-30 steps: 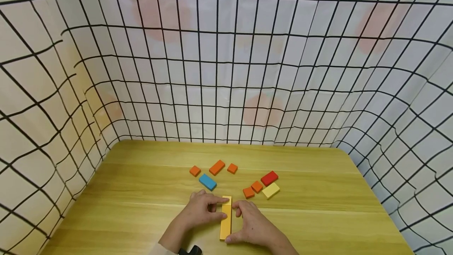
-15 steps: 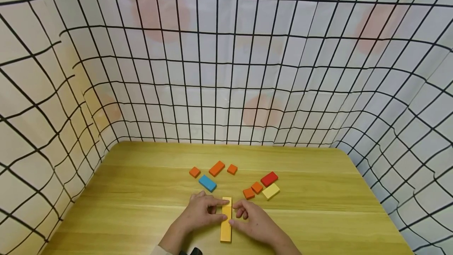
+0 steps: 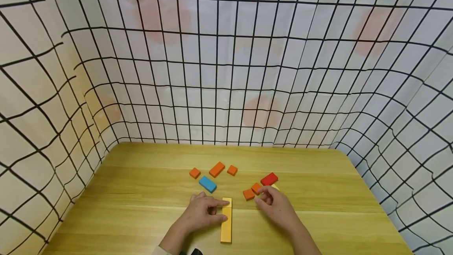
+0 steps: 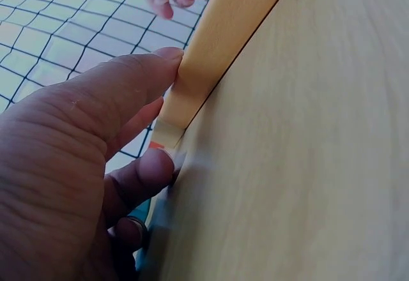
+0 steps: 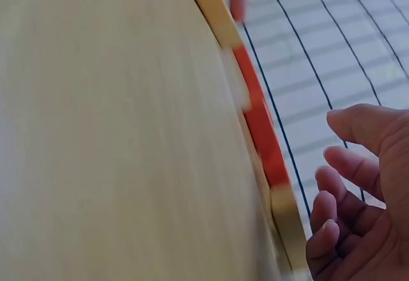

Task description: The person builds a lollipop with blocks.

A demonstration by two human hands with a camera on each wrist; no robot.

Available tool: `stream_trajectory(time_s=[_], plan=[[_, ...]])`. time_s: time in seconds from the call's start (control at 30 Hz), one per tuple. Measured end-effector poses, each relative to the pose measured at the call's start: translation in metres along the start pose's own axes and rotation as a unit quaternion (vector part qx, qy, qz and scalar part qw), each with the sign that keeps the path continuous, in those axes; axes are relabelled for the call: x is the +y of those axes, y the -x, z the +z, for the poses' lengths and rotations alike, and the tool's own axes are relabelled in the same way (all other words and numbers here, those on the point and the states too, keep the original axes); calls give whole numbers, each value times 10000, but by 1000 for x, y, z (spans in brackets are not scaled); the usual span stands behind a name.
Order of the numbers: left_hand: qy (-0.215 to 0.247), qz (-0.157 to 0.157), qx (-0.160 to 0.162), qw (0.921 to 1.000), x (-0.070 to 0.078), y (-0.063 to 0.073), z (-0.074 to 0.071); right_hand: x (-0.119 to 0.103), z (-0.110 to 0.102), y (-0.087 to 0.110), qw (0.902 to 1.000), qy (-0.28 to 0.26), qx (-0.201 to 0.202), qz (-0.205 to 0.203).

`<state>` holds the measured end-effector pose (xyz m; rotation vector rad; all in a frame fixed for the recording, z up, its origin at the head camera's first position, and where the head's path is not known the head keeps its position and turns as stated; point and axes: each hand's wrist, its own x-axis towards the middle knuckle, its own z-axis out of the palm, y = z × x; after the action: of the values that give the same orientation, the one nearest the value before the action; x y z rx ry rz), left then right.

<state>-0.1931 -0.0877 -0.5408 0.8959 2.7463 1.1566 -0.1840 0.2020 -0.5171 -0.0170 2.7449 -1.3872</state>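
A long yellow-orange block (image 3: 226, 232) lies on the table in the head view, its far end against a small yellow block (image 3: 227, 199). My left hand (image 3: 199, 212) rests beside them. Its straight index finger reaches the small block, and the thumb touches the long block's side, as the left wrist view also shows on that block (image 4: 233, 25). Over on the right, my right hand (image 3: 279, 209) hovers with loosely bent fingers beside two orange blocks (image 3: 249, 194). It partly covers a pale yellow block (image 3: 275, 187). The right wrist view shows nothing between its fingers (image 5: 354, 128).
A red block (image 3: 269, 179) lies behind the pale yellow one. Toward the back left are a blue block (image 3: 207, 184), a longer orange block (image 3: 217, 169) and two small orange blocks (image 3: 194, 173). Black wire mesh (image 3: 226, 87) surrounds the wooden table (image 3: 148, 180).
My right hand has left the long yellow block's side and moved right, to the orange and pale yellow blocks. The left hand has stayed in place.
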Motion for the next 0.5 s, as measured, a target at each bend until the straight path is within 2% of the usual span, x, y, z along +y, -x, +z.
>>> stream_trajectory(time_s=[0.1,0.2,0.5], plan=[[17,4,0,10000,0,1,0,10,-13,-2,9991,24,343,236],[23,21,19,10000,-1,1,0,20,-23,-4,9979,140,512,377],[37,51,34,10000,-1,0,0,37,-33,-8,9935,784,577,598]])
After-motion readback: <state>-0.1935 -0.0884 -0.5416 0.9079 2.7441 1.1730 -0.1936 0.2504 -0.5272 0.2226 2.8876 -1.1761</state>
